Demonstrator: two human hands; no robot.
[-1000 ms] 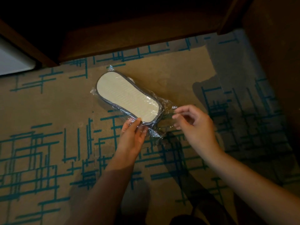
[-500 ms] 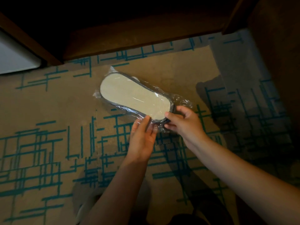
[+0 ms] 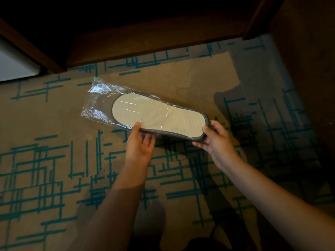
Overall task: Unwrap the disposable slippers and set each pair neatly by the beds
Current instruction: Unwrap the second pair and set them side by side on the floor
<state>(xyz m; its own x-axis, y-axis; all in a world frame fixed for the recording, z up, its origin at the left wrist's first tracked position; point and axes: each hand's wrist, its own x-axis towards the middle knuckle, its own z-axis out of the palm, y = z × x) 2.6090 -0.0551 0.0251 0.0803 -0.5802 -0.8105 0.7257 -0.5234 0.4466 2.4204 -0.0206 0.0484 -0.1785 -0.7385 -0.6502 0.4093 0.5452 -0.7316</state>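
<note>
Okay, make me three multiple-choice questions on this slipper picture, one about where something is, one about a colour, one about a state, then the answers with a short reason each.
1. Where does the right hand hold the slippers?
A. at the end nearest the right arm
B. at the far end, inside the empty wrapper
C. nowhere, it rests on the carpet

2. What colour are the lines on the carpet?
A. red
B. teal
C. yellow

3. What state is the plastic wrapper in?
A. gone entirely
B. sealed tight round the whole pack
C. partly slid off, bunched past the far end

Answers:
1 A, the right hand's thumb and fingers clasp that bare end.
2 B, teal lines cross the tan carpet.
3 C, empty film sticks out beyond the slippers while the left hand pinches the near edge through the film.
</note>
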